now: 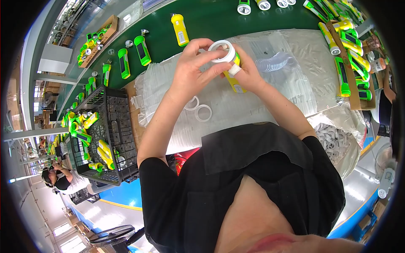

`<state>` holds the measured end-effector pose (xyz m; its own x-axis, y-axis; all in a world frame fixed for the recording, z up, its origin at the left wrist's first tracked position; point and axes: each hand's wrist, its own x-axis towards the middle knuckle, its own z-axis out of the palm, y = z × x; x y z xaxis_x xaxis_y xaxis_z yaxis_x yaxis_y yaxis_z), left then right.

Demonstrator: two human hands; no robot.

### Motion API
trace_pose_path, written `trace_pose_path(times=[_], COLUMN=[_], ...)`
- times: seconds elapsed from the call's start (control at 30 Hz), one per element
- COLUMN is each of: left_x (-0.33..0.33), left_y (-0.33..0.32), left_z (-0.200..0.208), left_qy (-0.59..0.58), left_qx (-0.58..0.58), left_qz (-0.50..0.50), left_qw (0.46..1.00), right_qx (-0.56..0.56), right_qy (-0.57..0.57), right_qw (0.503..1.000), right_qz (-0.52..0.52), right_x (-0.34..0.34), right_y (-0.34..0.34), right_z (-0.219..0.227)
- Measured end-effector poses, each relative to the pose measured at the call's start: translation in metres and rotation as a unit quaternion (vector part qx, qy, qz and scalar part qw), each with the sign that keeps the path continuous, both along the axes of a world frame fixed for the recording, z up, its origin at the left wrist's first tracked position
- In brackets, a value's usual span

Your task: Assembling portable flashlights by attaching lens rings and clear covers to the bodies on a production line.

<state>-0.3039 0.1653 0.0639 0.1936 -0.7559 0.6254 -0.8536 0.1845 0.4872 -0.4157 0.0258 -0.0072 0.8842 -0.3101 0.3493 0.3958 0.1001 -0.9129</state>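
A yellow and green flashlight (236, 84) is held in my right hand (249, 75), its body pointing down toward me. At its head end is a white plastic ring (231, 54). My left hand (190, 69) grips this ring, with fingertips reaching into its opening and the thumb below. Whether the ring touches the flashlight's head is hidden by the fingers. A white wrap (234, 70) covers one finger of my right hand. Two loose white rings (203, 119) lie on the plastic-covered worktop (253, 109) below my hands.
Flashlights line the green belt (160, 33) beyond, including a yellow one (180, 30). A black crate (122, 126) with flashlights stands left. Stacked clear discs (276, 62) lie right, before a cardboard box (353, 84) of flashlights. A bag of white rings (333, 141) sits lower right.
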Motion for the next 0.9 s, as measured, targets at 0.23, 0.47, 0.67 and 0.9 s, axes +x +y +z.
trace_pose_path(times=[0.23, 0.47, 0.67, 0.9], left_x=[-0.004, -0.016, -0.034, -0.037], left_y=[-0.005, -0.017, -0.032, -0.039], left_z=[0.002, 0.004, -0.005, -0.01], left_qy=[0.013, -0.003, 0.095, 0.089], left_qx=[0.026, 0.05, 0.103, 0.068], left_qz=[0.003, -0.026, -0.031, -0.031], left_qw=[1.0, 0.998, 0.99, 0.993], right_qx=[-0.11, -0.443, -0.607, -0.618], right_qy=[-0.091, -0.075, 0.084, 0.154], right_qw=[0.986, 0.893, 0.781, 0.763], right_qz=[-0.083, -0.03, 0.123, 0.109], right_x=[-0.005, -0.033, -0.025, -0.019], right_y=[-0.013, -0.075, -0.08, -0.073], right_z=[0.008, 0.067, 0.133, 0.134])
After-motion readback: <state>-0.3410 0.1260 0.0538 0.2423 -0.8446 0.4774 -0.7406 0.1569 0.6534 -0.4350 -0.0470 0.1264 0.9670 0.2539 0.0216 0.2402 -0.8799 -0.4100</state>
